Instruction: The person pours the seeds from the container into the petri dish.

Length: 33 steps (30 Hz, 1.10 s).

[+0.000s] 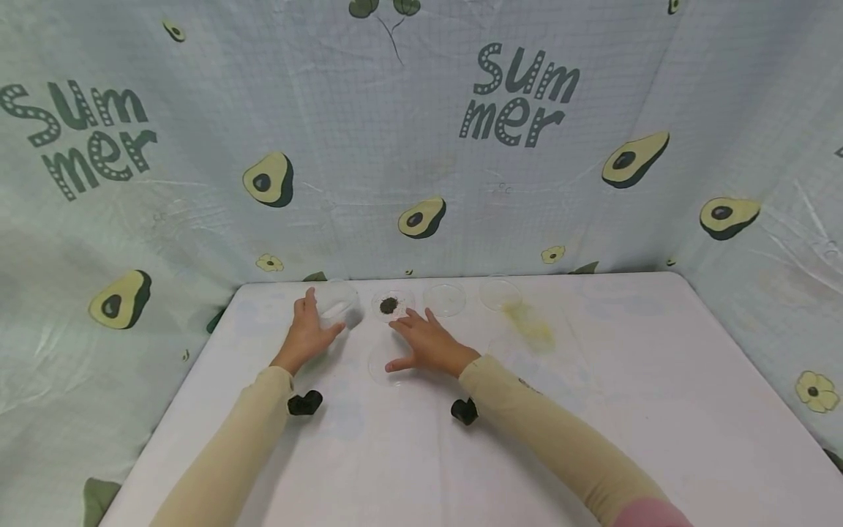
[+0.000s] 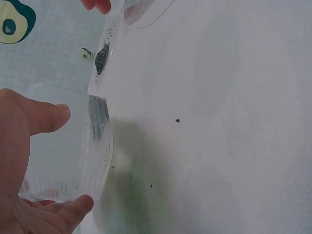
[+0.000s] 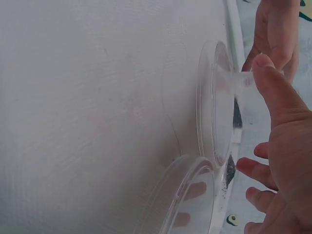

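My left hand holds a clear plastic container at the table's far left, thumb on one side and fingers on the other. Some dark material shows low in the container. To its right lies a clear round dish with a small pile of dark grains. My right hand is spread just in front of that dish, palm downward, with nothing between its fingers. Beneath it lies a clear round dish or lid. In the right wrist view, a clear round dish appears beside the thumb.
Two more clear round dishes lie along the table's back edge. A yellowish patch marks the white tabletop to their right. Behind the table hangs a printed cloth. Loose dark specks dot the table.
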Motion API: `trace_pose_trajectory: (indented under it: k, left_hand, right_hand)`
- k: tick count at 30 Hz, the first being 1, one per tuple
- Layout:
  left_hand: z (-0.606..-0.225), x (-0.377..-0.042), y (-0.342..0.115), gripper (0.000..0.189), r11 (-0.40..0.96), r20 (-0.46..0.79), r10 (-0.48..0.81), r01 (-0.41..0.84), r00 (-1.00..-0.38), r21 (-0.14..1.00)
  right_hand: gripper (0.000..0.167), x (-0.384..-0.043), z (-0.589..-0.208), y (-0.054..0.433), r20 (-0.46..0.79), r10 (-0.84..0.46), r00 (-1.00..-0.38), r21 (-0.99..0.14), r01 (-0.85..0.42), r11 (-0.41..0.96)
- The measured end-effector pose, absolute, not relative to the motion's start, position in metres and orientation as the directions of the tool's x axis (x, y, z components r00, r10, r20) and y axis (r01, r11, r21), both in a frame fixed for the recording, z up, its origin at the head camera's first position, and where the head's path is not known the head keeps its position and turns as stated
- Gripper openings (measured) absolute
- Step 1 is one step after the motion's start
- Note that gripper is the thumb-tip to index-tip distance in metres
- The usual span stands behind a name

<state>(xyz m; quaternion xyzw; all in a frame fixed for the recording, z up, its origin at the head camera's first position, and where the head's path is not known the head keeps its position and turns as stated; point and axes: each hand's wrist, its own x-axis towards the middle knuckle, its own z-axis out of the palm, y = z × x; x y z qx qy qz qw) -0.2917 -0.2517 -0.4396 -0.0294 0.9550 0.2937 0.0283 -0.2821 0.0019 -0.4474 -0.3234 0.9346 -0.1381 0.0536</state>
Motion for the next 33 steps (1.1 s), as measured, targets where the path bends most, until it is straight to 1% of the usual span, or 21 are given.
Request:
trace_pose_trajectory:
  k: [8,13,22,33]
  left_hand:
    - [-0.437,-0.292,-0.252,0.095,0.823,-0.082,-0.042,-0.081,-0.996,0.562]
    - [-0.436,-0.291,-0.251,0.095,0.822,-0.083,-0.042,-0.082,-0.996,0.563]
    - [-0.436,-0.291,-0.251,0.095,0.816,-0.085,-0.033,-0.076,-0.996,0.573]
    - [-0.439,-0.292,-0.252,0.095,0.817,-0.091,-0.018,-0.067,-0.996,0.573]
  right_hand:
    - [0.096,-0.277,-0.451,0.003,-0.054,-0.638,-0.768,-0.276,-0.602,0.749]
    - [0.098,-0.272,-0.452,0.003,-0.06,-0.642,-0.764,-0.279,-0.605,0.746]
    - [0.088,-0.266,-0.451,0.005,-0.035,-0.66,-0.751,-0.247,-0.633,0.733]
    - [0.086,-0.264,-0.453,0.005,-0.044,-0.645,-0.763,-0.244,-0.618,0.747]
